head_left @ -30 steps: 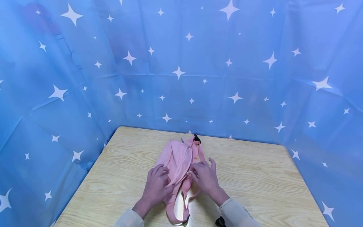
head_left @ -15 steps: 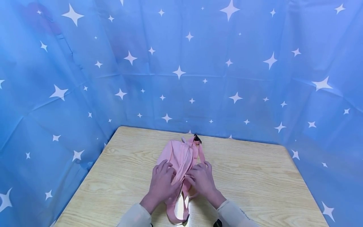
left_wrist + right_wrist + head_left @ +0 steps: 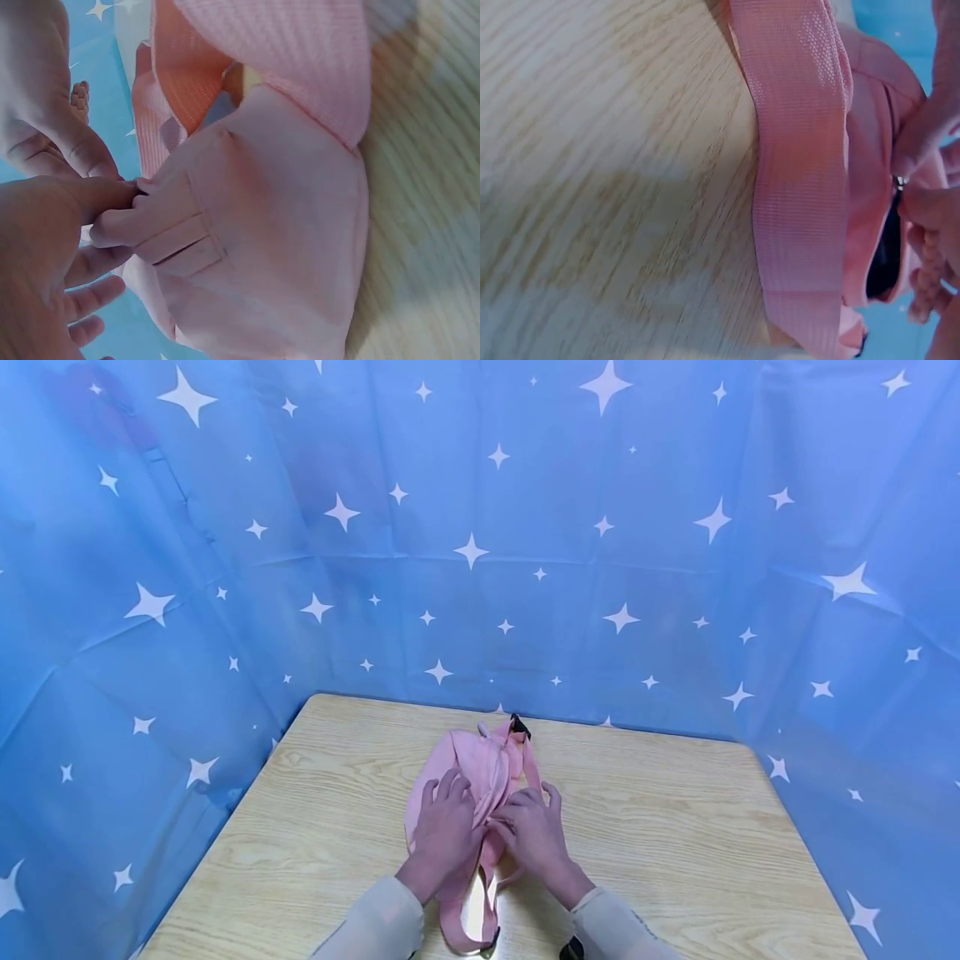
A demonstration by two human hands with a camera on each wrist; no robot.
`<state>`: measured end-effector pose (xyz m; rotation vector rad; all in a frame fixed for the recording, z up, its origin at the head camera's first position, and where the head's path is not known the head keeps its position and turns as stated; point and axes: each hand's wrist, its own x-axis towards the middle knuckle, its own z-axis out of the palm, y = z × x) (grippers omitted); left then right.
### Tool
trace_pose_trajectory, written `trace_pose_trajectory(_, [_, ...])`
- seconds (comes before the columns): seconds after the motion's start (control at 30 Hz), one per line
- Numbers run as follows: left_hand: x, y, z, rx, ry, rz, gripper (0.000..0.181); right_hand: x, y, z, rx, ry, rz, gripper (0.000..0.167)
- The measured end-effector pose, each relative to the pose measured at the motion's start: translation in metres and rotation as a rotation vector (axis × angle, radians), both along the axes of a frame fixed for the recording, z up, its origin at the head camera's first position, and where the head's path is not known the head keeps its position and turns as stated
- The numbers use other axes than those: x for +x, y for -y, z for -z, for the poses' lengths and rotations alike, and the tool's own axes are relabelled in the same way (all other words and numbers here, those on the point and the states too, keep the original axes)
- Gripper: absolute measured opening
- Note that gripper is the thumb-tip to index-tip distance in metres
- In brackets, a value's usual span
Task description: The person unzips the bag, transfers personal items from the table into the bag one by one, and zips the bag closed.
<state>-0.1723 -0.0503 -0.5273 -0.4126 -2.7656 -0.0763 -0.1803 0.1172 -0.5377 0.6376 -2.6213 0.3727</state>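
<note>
A soft pink bag with wide webbing straps lies on the table. My left hand pinches the fabric edge beside the zipper between thumb and finger, its other fingers spread over the bag. Close against it, my right hand pinches at the small metal zipper pull; fingertips partly cover it. Below the pull in the right wrist view, the zipper gapes on a dark interior. A ribbed pink strap runs alongside. Stitched lines mark the bag's panel in the left wrist view.
The wood-grain table spreads to both sides of the bag. A black buckle lies at the bag's far end, and a strap loop hangs toward the near edge. A blue star-patterned curtain encloses the back and sides.
My left hand has moved right and a little forward over the bag, up against the right hand. My right hand has shifted slightly left. The bag stays in about the same place.
</note>
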Motion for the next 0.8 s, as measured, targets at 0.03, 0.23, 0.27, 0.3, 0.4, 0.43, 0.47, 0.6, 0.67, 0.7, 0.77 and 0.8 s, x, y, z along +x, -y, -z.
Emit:
trace_pose_trajectory(0.03, [-0.001,-0.001,0.000,0.003,0.000,0.006,0.041,-0.001,0.000,0.000,-0.007,-0.004,0.004,0.008])
trace_pose_trajectory(0.23, [-0.002,-0.001,-0.004,0.045,-0.039,0.026,0.036,-0.009,0.000,-0.005,-0.048,-0.003,0.058,0.006])
trace_pose_trajectory(0.27, [-0.001,0.000,-0.005,0.056,-0.047,0.025,0.036,-0.011,0.000,-0.006,-0.056,0.004,0.065,0.006])
trace_pose_trajectory(0.3, [0.000,0.002,-0.005,0.071,-0.053,0.024,0.036,-0.013,-0.001,-0.007,-0.066,0.014,0.071,0.006])
trace_pose_trajectory(0.4, [0.004,0.006,-0.008,0.117,-0.061,0.026,0.035,-0.019,-0.004,-0.012,-0.092,0.026,0.089,0.008])
trace_pose_trajectory(0.43, [0.005,0.007,-0.009,0.128,-0.061,0.027,0.034,-0.021,-0.005,-0.013,-0.104,0.026,0.096,0.009])
trace_pose_trajectory(0.47, [0.007,0.009,-0.010,0.136,-0.061,0.028,0.032,-0.023,-0.007,-0.015,-0.120,0.027,0.100,0.009])
trace_pose_trajectory(0.6, [0.013,0.014,-0.013,0.137,-0.050,0.029,0.027,-0.027,-0.010,-0.019,-0.169,-0.015,0.101,0.009])
trace_pose_trajectory(0.67, [0.015,0.016,-0.014,0.129,-0.037,0.019,0.025,-0.028,-0.010,-0.021,-0.178,-0.041,0.086,0.008])
trace_pose_trajectory(0.7, [0.016,0.017,-0.014,0.125,-0.029,0.013,0.024,-0.029,-0.010,-0.021,-0.177,-0.053,0.077,0.008])
trace_pose_trajectory(0.77, [0.017,0.018,-0.014,0.125,-0.021,0.004,0.023,-0.029,-0.011,-0.021,-0.168,-0.072,0.066,0.007])
trace_pose_trajectory(0.8, [0.017,0.018,-0.014,0.128,-0.019,0.000,0.025,-0.029,-0.011,-0.021,-0.165,-0.075,0.064,0.007])
